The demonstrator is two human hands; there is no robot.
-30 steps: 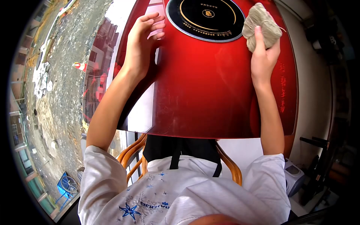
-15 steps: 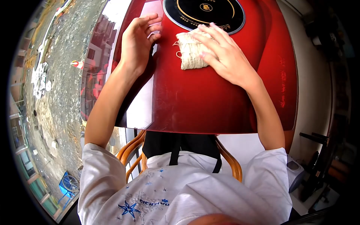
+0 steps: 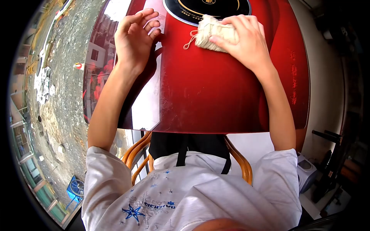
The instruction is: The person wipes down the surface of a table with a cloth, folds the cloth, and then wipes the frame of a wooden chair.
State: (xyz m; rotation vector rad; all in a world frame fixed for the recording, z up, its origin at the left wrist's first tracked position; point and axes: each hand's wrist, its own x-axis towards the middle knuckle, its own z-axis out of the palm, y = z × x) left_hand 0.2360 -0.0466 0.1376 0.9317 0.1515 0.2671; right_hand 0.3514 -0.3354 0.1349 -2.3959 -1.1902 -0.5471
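Note:
A cream bundle of yarn (image 3: pixel 210 35) rests on the glossy red tabletop (image 3: pixel 208 92), tilted at the near edge of a round black cooktop (image 3: pixel 181 10). Loose loops of strand hang from its left side. My right hand (image 3: pixel 246 44) grips the right end, thumb on the near side and fingers over the far side; part of the bundle is hidden under it. To the left, my left hand (image 3: pixel 135 40) is raised over the table with loosely curled fingers apart. It holds nothing and does not touch the bundle.
The table's near edge lies just before my body, with a wooden chair (image 3: pixel 239 161) beneath me. On the left, glass shows an outdoor yard with an orange cone (image 3: pixel 78 66). A grey appliance (image 3: pixel 306 172) stands at the lower right.
My right hand has gone from lying flat on the yarn bundle to gripping it. The bundle has shifted right and away from me, and turned. My left hand has moved slightly left.

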